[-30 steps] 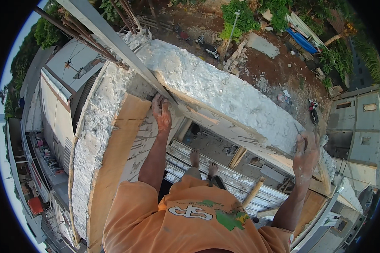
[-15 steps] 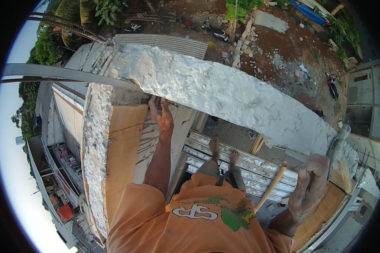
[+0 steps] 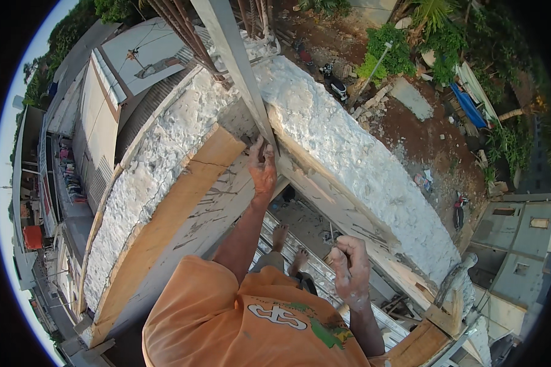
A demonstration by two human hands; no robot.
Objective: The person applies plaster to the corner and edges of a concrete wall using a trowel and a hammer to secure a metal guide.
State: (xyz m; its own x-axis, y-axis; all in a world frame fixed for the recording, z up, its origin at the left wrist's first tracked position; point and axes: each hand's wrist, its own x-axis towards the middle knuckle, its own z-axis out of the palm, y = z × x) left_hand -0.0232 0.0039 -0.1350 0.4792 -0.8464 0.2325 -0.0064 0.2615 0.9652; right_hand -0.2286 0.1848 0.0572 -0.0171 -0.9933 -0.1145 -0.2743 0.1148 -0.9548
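A long grey metal bar (image 3: 242,64) rises from the inner corner where two rough-topped walls meet. My left hand (image 3: 263,174) reaches up to the bar's lower end, its fingers closed against it beside the timber board. My right hand (image 3: 352,272) is raised in front of my body, its fingers curled toward the thumb. A thin sliver shows by its fingertips; I cannot make out whether it is held. The wooden formwork board (image 3: 177,205) lines the inner side of the left wall's whitish concrete top (image 3: 147,180).
The right wall's concrete top (image 3: 355,159) runs down to a pipe-like end (image 3: 465,266). Rusty rebar (image 3: 187,37) sticks up at the corner. My bare feet (image 3: 280,237) stand on ribbed metal planks (image 3: 263,238). Far below lie a dirt yard (image 3: 428,144), motorbikes (image 3: 335,84) and roofs.
The view has turned, so the bar now stands steeply and both walls show around the corner. My left hand stays at the bar's end. My right hand has moved inward, its fingers still curled.
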